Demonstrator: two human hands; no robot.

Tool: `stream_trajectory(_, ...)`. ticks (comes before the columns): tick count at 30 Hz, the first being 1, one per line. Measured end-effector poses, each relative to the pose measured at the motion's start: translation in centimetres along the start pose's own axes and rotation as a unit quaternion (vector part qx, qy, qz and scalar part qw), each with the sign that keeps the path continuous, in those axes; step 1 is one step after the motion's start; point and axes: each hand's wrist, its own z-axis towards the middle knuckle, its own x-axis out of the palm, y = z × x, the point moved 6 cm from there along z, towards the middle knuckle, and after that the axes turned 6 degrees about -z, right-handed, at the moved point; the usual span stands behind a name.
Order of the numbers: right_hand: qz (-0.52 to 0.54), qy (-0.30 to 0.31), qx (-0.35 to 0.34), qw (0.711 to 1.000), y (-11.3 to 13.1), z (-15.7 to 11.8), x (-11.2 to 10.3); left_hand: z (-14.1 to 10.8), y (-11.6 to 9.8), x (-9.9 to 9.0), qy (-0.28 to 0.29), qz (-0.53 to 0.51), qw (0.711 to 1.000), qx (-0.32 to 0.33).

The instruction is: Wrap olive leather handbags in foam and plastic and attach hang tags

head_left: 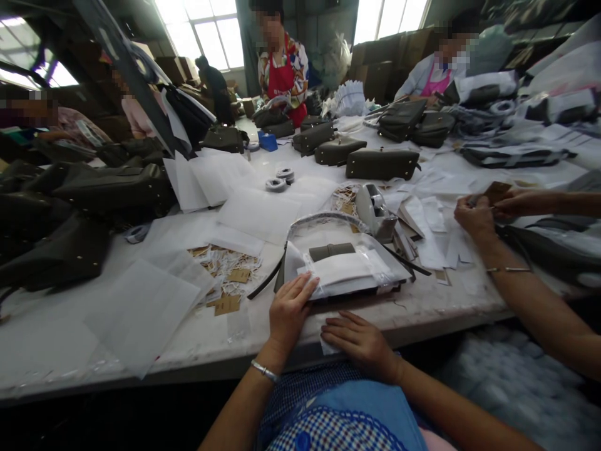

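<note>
A dark handbag [332,252], covered with white paper and clear plastic, lies before me near the table's front edge. Its strap, wrapped in pale film, arches behind it. The fingers of my left hand [292,308] are stretched out and rest on the bag's near left corner. My right hand [359,343] lies flat at the table edge in front of the bag, fingers extended over a small white piece [330,343], of paper or plastic. Most of that piece is hidden under the hand. Just behind the bag stands a grey tape dispenser [377,213].
Brown tags with white strings [228,275] and translucent sheets [145,307] spread to the left. Dark bags [382,164] stand farther back, with tape rolls [277,184] nearer. On the right, a co-worker's hands [481,216] hold a brown tag. Other people work across the table.
</note>
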Motion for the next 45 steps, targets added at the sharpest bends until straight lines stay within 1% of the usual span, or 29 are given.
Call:
stream_trajectory(2,0.025,-0.037,0.017,0.999,0.0,0.6,-0.2,0.0,-0.1,0.0,-0.004,0.009,1.0,0.002)
stream_trajectory(3,0.035,-0.045,0.026,0.998,0.0,0.8,-0.3,0.0,-0.2,0.0,-0.006,0.013,1.0,0.002)
stream_trajectory(9,0.057,-0.033,0.056,0.996,1.0,0.8,-0.9,-0.1,-0.4,0.2,-0.004,0.025,1.0,-0.007)
stream_trajectory(12,0.056,-0.047,0.06,0.995,1.7,0.8,-1.2,-0.1,-0.4,0.3,-0.002,0.032,0.999,-0.006)
stream_trajectory(15,0.062,-0.067,0.065,0.994,1.8,1.7,-2.3,-0.1,-0.6,0.3,-0.006,0.044,0.999,0.004)
stream_trajectory(18,0.077,-0.066,0.07,0.992,0.7,3.7,-3.9,-0.2,-0.7,0.4,-0.017,0.054,0.998,0.015)
stream_trajectory(20,0.082,-0.062,0.068,0.992,-0.7,5.4,-4.9,-0.4,-0.8,0.5,-0.027,0.065,0.997,0.021)
stream_trajectory(22,0.077,-0.055,0.07,0.993,-2.4,7.2,-5.4,-0.5,-0.8,0.6,-0.038,0.079,0.996,0.025)
stream_trajectory(25,0.049,-0.032,0.101,0.993,-5.4,9.4,-4.8,-0.6,-0.8,0.6,-0.052,0.089,0.994,0.023)
stream_trajectory(27,0.037,-0.008,0.126,0.991,-7.2,10.4,-3.9,-0.6,-0.8,0.5,-0.059,0.076,0.995,0.016)
stream_trajectory(30,0.048,0.031,0.158,0.986,-9.0,11.3,-2.3,-0.5,-0.5,0.3,-0.07,0.041,0.997,-0.005)
stream_trajectory(32,0.059,0.046,0.174,0.982,-9.7,11.6,-1.4,-0.4,-0.4,0.2,-0.075,0.021,0.997,-0.021)
stream_trajectory(36,0.075,0.063,0.173,0.98,-10.5,11.9,-0.4,-0.4,-0.1,0.2,-0.072,0.003,0.997,-0.041)
stream_trajectory(40,0.068,0.131,0.196,0.969,-11.4,12.0,0.6,-0.3,0.0,0.2,-0.071,0.002,0.996,-0.057)
stream_trajectory(45,0.073,0.215,0.202,0.953,-12.1,12.9,1.2,-0.3,-0.5,0.1,-0.067,0.026,0.997,-0.018)
